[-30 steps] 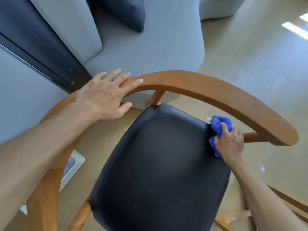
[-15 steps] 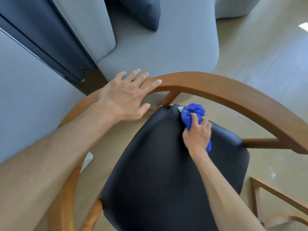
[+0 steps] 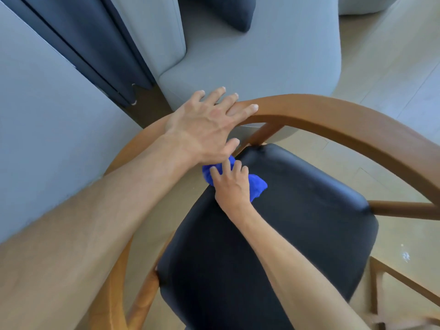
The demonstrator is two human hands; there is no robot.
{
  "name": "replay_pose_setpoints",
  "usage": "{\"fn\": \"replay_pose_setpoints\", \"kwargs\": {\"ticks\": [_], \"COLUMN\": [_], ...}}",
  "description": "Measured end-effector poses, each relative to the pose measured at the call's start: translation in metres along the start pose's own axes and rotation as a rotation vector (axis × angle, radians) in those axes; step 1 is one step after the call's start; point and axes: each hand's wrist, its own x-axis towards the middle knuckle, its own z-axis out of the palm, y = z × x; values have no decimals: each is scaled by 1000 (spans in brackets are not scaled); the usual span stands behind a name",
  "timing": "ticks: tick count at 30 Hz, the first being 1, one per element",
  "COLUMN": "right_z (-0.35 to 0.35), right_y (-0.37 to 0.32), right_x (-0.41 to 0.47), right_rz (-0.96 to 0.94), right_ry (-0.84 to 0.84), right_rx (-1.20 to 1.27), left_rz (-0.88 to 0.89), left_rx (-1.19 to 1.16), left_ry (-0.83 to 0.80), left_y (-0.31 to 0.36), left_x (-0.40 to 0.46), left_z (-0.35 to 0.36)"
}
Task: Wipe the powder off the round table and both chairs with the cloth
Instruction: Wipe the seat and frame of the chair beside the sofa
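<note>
The cloth (image 3: pixel 256 185) is a bright blue rag, bunched into a soft wad with rounded folds rather than spread flat. It sits on the far left corner of the seat (image 3: pixel 297 222), right at the seat's edge, and part of it is hidden under the fingers that hold it and under the other hand's thumb side.

The right hand (image 3: pixel 232 184) lies on top of the cloth with its fingers curled down into the fabric, grasping the wad and pressing it against the seat. The blue shows beyond the fingertips on the far side and bulges out to the right of the knuckles.

The left hand (image 3: pixel 209 125) rests flat on the curved wooden backrest (image 3: pixel 333 117) of the chair — fingers straight and spread, relaxed, gripping nothing. Its forearm crosses the near left of the view, above the right hand.

The seat is a black padded cushion with a smooth, slightly shiny surface and rounded corners; no powder can be made out on it. The wooden rail arcs from the near left round the far side and down to the right, with a slanted wooden post (image 3: pixel 262 135) joining it to the seat's far corner.

Beyond the chair stands a grey sofa (image 3: pixel 262 63) with a dark cushion (image 3: pixel 232 13) on it, and a dark curtain (image 3: pixel 100 44) hangs at the far left. On the pale wooden floor (image 3: pixel 392 75) at the right — near part of another wooden frame (image 3: pixel 404 282) — lies a small whitish speck (image 3: pixel 405 256).
</note>
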Motion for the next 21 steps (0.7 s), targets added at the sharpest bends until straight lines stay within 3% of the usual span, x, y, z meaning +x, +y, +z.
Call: {"fn": "replay_pose_setpoints", "kwargs": {"ticks": [5, 10, 13, 15, 21], "right_z": [3, 5, -2, -13, -57], "right_y": [-62, -40, -20, -7, 23], "right_x": [-60, -52, -52, -43, -39], "right_rz": [-338, -373, -413, -355, -146], "right_ry": [-116, -169, -154, -139, -174], "right_rx": [110, 245, 181, 234, 1033], "left_rz": [-11, -6, -20, -18, -17], "left_rx": [-23, -17, -16, -5, 6], "left_ry": [-4, 11, 7, -4, 4], "left_y": [2, -3, 0, 1, 0], "left_x": [0, 2, 1, 1, 0], "left_z": [-2, -1, 0, -1, 0]}}
